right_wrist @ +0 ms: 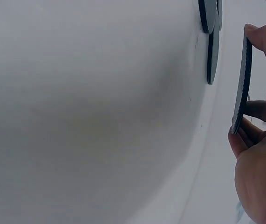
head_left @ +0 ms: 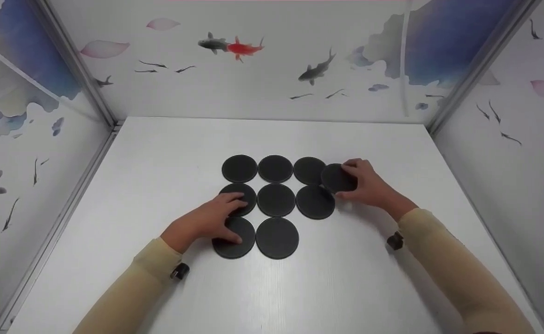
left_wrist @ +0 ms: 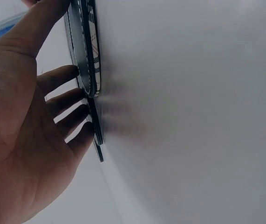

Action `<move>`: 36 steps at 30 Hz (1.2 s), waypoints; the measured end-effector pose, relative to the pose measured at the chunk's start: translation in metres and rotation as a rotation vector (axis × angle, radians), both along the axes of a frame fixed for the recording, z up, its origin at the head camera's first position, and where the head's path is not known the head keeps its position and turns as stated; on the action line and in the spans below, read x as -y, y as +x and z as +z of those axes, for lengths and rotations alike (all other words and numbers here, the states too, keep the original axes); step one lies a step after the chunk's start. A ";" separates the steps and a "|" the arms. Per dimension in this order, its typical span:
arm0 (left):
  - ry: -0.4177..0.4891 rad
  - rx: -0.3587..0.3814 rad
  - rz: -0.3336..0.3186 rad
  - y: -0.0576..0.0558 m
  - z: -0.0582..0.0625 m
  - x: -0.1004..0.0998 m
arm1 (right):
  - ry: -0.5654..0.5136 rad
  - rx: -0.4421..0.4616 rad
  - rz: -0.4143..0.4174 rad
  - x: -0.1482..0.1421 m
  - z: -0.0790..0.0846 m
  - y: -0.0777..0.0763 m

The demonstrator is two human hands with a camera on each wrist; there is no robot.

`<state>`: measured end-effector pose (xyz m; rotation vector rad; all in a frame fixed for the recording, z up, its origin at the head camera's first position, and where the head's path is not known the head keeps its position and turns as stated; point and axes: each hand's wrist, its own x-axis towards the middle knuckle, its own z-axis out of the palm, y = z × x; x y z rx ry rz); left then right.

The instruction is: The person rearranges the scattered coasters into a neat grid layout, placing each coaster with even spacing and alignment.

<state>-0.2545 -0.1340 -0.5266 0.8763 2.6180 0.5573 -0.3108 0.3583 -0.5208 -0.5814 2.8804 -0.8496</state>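
Round black coasters lie flat in rows on the white table. My left hand (head_left: 205,217) rests with its fingers extended over the left coaster of the middle row (head_left: 249,204), its thumb on the left coaster of the front row (head_left: 233,246). In the left wrist view, a coaster (left_wrist: 80,51) shows a stitched rim and a patterned edge beside the hand. My right hand (head_left: 370,184) pinches another coaster (head_left: 338,178) by its rim. The right wrist view shows this held coaster (right_wrist: 242,84) raised off the table, between thumb and fingers.
Three coasters form the back row, including the middle one (head_left: 275,169). A front-row coaster (head_left: 277,238) lies to the right of the left hand. The white table (head_left: 160,153) is bounded by a back wall (head_left: 272,102) and side walls with fish prints.
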 end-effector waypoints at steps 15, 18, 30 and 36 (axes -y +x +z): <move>0.005 0.016 0.011 0.002 0.001 0.000 | -0.050 0.023 0.172 0.028 -0.007 0.042; 0.005 0.018 0.008 0.002 0.000 0.001 | -0.041 0.026 0.186 0.030 -0.010 0.046; 0.011 0.021 0.010 0.001 0.000 0.000 | -0.027 0.023 0.263 0.042 -0.009 0.066; 0.006 0.015 0.016 0.001 0.001 0.000 | 0.014 -0.024 0.331 0.051 -0.006 0.077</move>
